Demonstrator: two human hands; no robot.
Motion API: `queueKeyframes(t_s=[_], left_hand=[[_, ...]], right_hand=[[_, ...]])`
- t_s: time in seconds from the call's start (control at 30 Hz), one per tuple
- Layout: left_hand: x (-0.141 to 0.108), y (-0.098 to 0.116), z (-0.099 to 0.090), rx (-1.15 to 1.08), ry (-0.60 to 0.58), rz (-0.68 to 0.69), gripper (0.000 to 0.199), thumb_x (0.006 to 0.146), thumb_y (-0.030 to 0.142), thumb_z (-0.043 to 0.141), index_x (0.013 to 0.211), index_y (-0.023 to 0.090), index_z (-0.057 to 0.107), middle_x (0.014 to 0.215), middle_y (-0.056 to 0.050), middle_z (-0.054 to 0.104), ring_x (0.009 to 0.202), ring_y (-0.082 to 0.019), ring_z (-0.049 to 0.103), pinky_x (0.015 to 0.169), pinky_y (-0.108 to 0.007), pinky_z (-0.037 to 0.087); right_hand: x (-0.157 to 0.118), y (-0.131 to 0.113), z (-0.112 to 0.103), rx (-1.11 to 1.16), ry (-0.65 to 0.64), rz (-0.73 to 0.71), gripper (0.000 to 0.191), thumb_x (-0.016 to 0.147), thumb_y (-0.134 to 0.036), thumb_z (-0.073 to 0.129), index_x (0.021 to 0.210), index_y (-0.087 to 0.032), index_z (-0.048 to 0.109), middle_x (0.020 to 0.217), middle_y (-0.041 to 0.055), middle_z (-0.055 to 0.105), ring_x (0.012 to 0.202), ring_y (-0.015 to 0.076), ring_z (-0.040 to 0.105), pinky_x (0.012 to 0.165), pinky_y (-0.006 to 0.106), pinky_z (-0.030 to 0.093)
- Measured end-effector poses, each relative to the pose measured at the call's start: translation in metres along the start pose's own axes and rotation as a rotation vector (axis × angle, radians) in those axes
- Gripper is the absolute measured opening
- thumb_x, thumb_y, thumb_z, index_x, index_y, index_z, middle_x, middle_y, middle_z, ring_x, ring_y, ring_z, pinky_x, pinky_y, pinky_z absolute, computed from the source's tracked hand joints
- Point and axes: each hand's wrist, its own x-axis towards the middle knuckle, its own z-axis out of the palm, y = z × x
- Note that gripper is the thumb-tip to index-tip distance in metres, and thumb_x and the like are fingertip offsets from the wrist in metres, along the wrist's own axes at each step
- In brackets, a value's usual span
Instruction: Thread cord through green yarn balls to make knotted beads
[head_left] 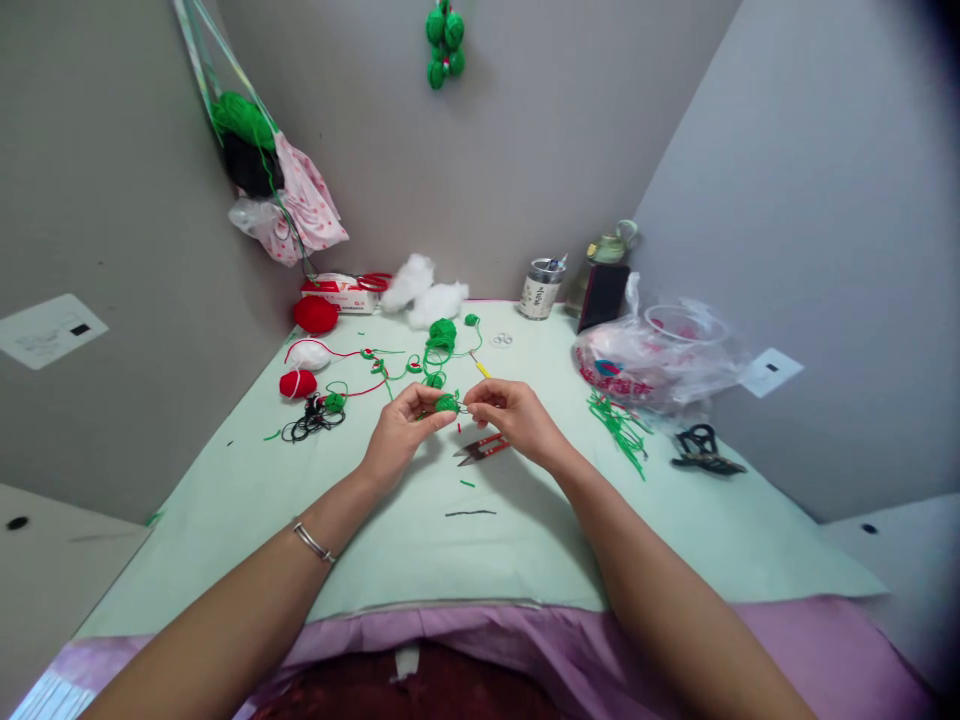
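My left hand (403, 428) pinches a small green crocheted ball (448, 403) between thumb and fingers, above the middle of the table. Close against the ball's right side, my right hand (517, 415) has its thumb and fingertips pressed together. A thin pale thing shows at those fingertips, too small to name. Red-handled thread snips (484, 449) lie under my right hand. Just beyond the hands is a yellow-handled crochet hook (481, 368). A ball of green yarn (441, 337) sits farther back, its strand running towards my left hand.
Red yarn (316, 314), white yarn (308, 354) and black cord (315, 424) lie at the left. White stuffing (435, 303) and a pen tin (541, 291) stand at the back. A plastic bag (652, 355), cut green strands (619, 430) and a black clip (706, 450) are at the right.
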Motion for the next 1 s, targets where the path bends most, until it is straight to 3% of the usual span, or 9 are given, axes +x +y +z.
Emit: queueKeyframes(t_s=[0.17, 0.3, 0.53, 0.73, 0.9, 1.0], left_hand=[[-0.001, -0.001, 0.001, -0.032, -0.019, -0.027, 0.027, 0.072, 0.028, 0.082, 0.087, 0.018, 0.061, 0.081, 0.002, 0.061, 0.079, -0.013, 0.056, 0.074, -0.025, 0.042], [-0.001, 0.001, 0.002, -0.048, -0.043, -0.044, 0.029, 0.070, 0.029, 0.082, 0.087, 0.018, 0.062, 0.080, 0.002, 0.062, 0.078, -0.013, 0.057, 0.074, -0.025, 0.043], [-0.001, 0.005, 0.004, 0.069, 0.002, 0.054, 0.027, 0.069, 0.031, 0.081, 0.082, 0.018, 0.061, 0.079, 0.001, 0.062, 0.078, -0.016, 0.058, 0.074, -0.028, 0.047], [-0.002, -0.004, 0.008, 0.214, 0.028, 0.103, 0.025, 0.069, 0.030, 0.080, 0.080, 0.019, 0.061, 0.079, 0.001, 0.060, 0.077, -0.016, 0.057, 0.075, -0.029, 0.045], [0.000, -0.004, 0.004, 0.260, 0.038, 0.117, 0.015, 0.069, 0.019, 0.072, 0.079, 0.018, 0.060, 0.079, 0.000, 0.061, 0.078, -0.017, 0.056, 0.076, -0.029, 0.044], [0.000, -0.003, 0.002, 0.244, 0.042, 0.124, 0.016, 0.067, 0.014, 0.067, 0.082, 0.018, 0.061, 0.082, 0.000, 0.063, 0.082, -0.018, 0.058, 0.079, -0.030, 0.045]], right_hand=[[0.000, 0.003, 0.008, 0.048, 0.026, 0.012, 0.007, 0.075, -0.021, 0.062, 0.078, -0.016, 0.065, 0.065, -0.0010, 0.063, 0.058, 0.0117, 0.055, 0.060, 0.025, 0.045], [-0.008, -0.003, 0.013, -0.016, 0.043, -0.106, 0.007, 0.083, -0.018, 0.056, 0.084, -0.017, 0.062, 0.068, -0.0002, 0.063, 0.064, 0.0134, 0.060, 0.065, 0.025, 0.048], [-0.017, 0.001, 0.020, -0.602, 0.059, -0.494, 0.006, 0.096, -0.020, 0.050, 0.098, -0.019, 0.056, 0.092, 0.0059, 0.064, 0.079, 0.0160, 0.059, 0.069, 0.026, 0.043], [-0.016, 0.007, 0.022, -0.971, 0.104, -0.552, 0.014, 0.095, -0.010, 0.049, 0.091, -0.019, 0.059, 0.083, 0.0035, 0.064, 0.067, 0.0127, 0.053, 0.054, 0.024, 0.027], [-0.025, -0.003, 0.032, -0.920, 0.235, -0.786, 0.023, 0.097, -0.008, 0.044, 0.087, -0.019, 0.061, 0.095, 0.0066, 0.071, 0.076, 0.0138, 0.060, 0.064, 0.026, 0.036], [-0.028, -0.005, 0.039, -0.731, 0.186, -0.724, 0.020, 0.100, -0.015, 0.041, 0.090, -0.020, 0.058, 0.090, 0.0046, 0.071, 0.069, 0.0115, 0.061, 0.060, 0.023, 0.037]])
